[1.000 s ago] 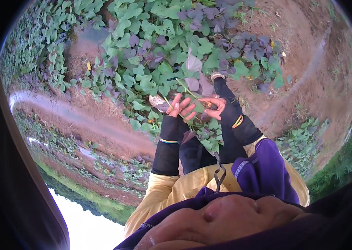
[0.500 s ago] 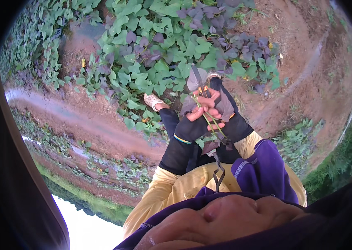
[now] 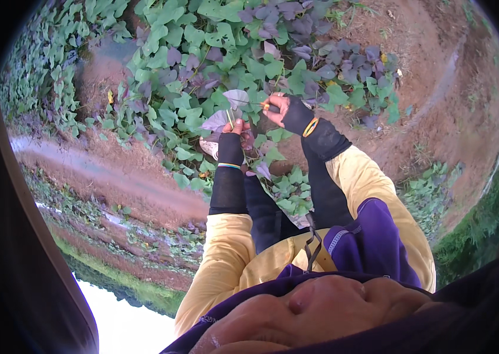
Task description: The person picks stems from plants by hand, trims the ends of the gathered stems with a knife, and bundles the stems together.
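My left hand [image 3: 237,126] is closed around a small bunch of vine cuttings [image 3: 230,117]. Their pale green stem ends poke up above the fingers, and purple leaves [image 3: 215,121] spread beside the hand. In my right hand [image 3: 280,110], a little to the right and higher, is a knife [image 3: 265,107]. Orange shows on its handle, and a thin dark blade seems to point left towards the cuttings. Both hands hover over a bed of green and purple leafy vines [image 3: 226,71]. Black sleeves cover both wrists and forearms, with a coloured band on each.
Beneath my left hand a light clog [image 3: 208,147] shows among the leaves. Bare reddish soil [image 3: 420,53] lies to the right, with a furrow [image 3: 113,174] on the left. More vine rows [image 3: 143,236] run beyond it. A dark cord [image 3: 312,242] hangs at my front.
My hands were together near my knees; they have moved apart and outward over the vines. The left went left with the cuttings, while the right swung up with the knife.
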A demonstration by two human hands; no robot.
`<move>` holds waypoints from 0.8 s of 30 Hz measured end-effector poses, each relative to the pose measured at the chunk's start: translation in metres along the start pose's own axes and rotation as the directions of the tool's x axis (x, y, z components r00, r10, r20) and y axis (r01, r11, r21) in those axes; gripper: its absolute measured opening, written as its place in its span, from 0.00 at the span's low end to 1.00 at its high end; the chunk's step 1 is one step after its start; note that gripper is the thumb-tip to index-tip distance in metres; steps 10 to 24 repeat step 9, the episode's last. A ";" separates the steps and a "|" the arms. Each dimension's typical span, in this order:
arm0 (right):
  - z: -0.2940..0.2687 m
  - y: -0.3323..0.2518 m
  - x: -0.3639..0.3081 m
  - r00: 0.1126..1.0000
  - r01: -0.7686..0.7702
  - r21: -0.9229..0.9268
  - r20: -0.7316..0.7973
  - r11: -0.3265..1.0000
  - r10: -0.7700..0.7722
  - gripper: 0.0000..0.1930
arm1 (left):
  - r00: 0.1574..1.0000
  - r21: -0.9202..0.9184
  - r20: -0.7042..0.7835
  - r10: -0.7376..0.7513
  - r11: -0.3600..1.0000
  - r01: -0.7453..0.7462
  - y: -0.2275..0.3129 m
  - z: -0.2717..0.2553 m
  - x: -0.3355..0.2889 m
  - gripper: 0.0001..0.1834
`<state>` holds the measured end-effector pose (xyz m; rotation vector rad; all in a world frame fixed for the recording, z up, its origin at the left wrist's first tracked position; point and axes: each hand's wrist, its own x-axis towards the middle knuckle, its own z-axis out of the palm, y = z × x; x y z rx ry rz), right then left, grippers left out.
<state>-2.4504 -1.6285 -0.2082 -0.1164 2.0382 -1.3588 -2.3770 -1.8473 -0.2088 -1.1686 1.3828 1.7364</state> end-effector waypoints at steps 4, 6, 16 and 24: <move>0.020 -0.021 -0.047 0.977 0.205 0.144 0.027 0.968 -0.211 0.13 | 0.989 0.028 0.150 -0.012 1.000 0.008 0.004 0.066 0.026 0.17; 0.018 -0.006 -0.049 0.989 0.115 0.237 0.068 0.965 -0.135 0.14 | 0.977 -0.068 0.208 -0.049 0.996 0.065 0.005 0.083 0.030 0.22; -0.002 -0.010 -0.037 0.983 -0.057 0.408 0.181 0.911 -0.020 0.15 | 0.974 0.415 0.171 0.150 0.886 -0.209 -0.013 0.056 0.053 0.20; -0.002 -0.010 -0.037 0.983 -0.057 0.408 0.181 0.911 -0.020 0.15 | 0.974 0.415 0.171 0.150 0.886 -0.209 -0.013 0.056 0.053 0.20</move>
